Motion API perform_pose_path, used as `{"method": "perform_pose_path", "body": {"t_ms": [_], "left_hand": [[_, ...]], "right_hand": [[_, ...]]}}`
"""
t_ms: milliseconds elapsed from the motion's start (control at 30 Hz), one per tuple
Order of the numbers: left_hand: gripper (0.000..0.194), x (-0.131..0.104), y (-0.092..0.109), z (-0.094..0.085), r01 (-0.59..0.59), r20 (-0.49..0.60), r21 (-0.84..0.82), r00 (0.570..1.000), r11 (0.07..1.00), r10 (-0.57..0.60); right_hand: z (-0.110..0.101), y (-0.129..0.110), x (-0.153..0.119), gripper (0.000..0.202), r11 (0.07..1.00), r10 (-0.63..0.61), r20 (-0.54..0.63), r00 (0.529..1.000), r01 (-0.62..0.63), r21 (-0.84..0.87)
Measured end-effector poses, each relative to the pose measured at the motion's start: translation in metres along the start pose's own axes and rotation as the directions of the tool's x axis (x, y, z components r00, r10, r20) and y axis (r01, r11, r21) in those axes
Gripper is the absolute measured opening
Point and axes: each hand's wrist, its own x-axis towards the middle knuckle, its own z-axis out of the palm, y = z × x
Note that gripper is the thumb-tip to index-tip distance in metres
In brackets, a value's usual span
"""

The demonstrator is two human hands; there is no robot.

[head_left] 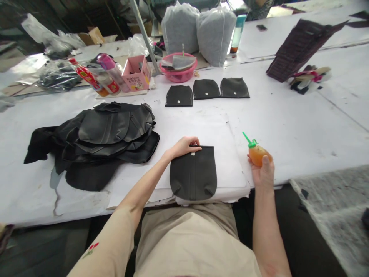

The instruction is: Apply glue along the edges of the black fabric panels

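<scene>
A black leather-like panel (pixel 193 175) with a rounded lower edge and a small white tag lies flat at the table's front edge. My left hand (pixel 186 147) is closed on its straight top edge, thumb and fingers pinching near the tag. Off to the right, my right hand (pixel 263 172) is wrapped around a small squeeze bottle (pixel 257 154) of orange liquid, its green nozzle tilted up and to the left. The bottle is held above the white table surface, apart from the panel. Left of my left arm is a heap of similar black panels (pixel 103 127).
Three black panels (pixel 206 89) lie in a row farther back. Behind them stand a pink basin (pixel 178 75), a pink box (pixel 137 73), bottles (pixel 89 77) and stuffed plastic bags (pixel 216 34). A dark striped piece (pixel 300 46) leans at the right. A metal pole (pixel 144 34) rises behind.
</scene>
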Motion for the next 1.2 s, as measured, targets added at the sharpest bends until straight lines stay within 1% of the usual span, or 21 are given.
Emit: {"method": "perform_pose_path", "body": {"t_ms": [67,100,167,233,267,333,367,433,533,633,767,900,1100,1200], "left_hand": [[0.019,0.011,-0.015,0.009,-0.005,0.051,0.188,0.999,0.982,-0.005],[0.018,0.014,-0.019,0.012,-0.014,0.048,0.291,0.999,0.957,0.000],[0.017,0.015,-0.018,0.018,-0.022,-0.007,0.480,1.000,0.877,0.029],[0.014,0.011,-0.009,0.023,-0.003,-0.079,0.588,0.995,0.809,0.061],[0.015,0.007,-0.004,0.027,-0.001,-0.093,0.606,0.993,0.796,0.072],[0.022,-0.002,0.006,0.036,-0.020,-0.070,0.594,0.995,0.804,0.076],[0.029,-0.006,0.011,0.041,-0.028,-0.050,0.583,0.996,0.812,0.071],[0.052,-0.013,0.017,0.052,-0.015,-0.034,0.578,0.999,0.816,0.042],[0.083,-0.019,0.022,0.065,0.042,-0.054,0.608,0.998,0.792,-0.012],[0.100,-0.020,0.025,0.071,0.067,-0.057,0.629,0.998,0.775,-0.040],[0.104,-0.021,0.024,0.072,0.064,-0.040,0.632,0.998,0.772,-0.051],[0.103,-0.022,0.023,0.072,0.052,-0.027,0.635,0.999,0.771,-0.045],[0.104,-0.021,0.024,0.072,0.048,-0.029,0.646,0.999,0.762,-0.039],[0.103,-0.020,0.023,0.073,0.041,-0.031,0.648,0.999,0.761,-0.027]], "right_hand": [[0.000,0.000,0.000,0.057,1.000,0.003,0.003,1.000,-0.003,-0.010],[0.000,0.000,0.000,0.057,1.000,0.004,0.004,1.000,-0.004,-0.016],[-0.001,0.000,0.000,0.057,1.000,0.004,0.005,1.000,-0.004,-0.026],[-0.001,-0.001,0.000,0.057,0.999,0.006,0.013,1.000,-0.005,-0.038],[-0.001,-0.001,0.000,0.057,0.999,0.009,0.019,1.000,-0.008,-0.048],[0.000,-0.003,-0.003,0.056,0.997,0.022,0.029,0.999,-0.020,-0.076],[0.002,-0.004,-0.005,0.056,0.995,0.032,0.033,0.999,-0.029,-0.095],[0.006,-0.005,-0.012,0.056,0.987,0.055,0.039,0.998,-0.048,-0.150],[0.017,-0.007,-0.026,0.059,0.957,0.060,0.050,0.997,-0.044,-0.288],[0.028,-0.009,-0.039,0.065,0.887,0.039,0.100,0.994,0.012,-0.462],[0.040,-0.012,-0.043,0.076,0.753,-0.020,0.177,0.984,0.131,-0.644],[0.050,-0.015,-0.038,0.075,0.620,-0.060,0.271,0.961,0.249,-0.744],[0.058,-0.013,-0.030,0.067,0.411,-0.115,0.439,0.891,0.445,-0.796],[0.059,-0.011,-0.026,0.066,0.360,-0.126,0.487,0.864,0.497,-0.789]]}}
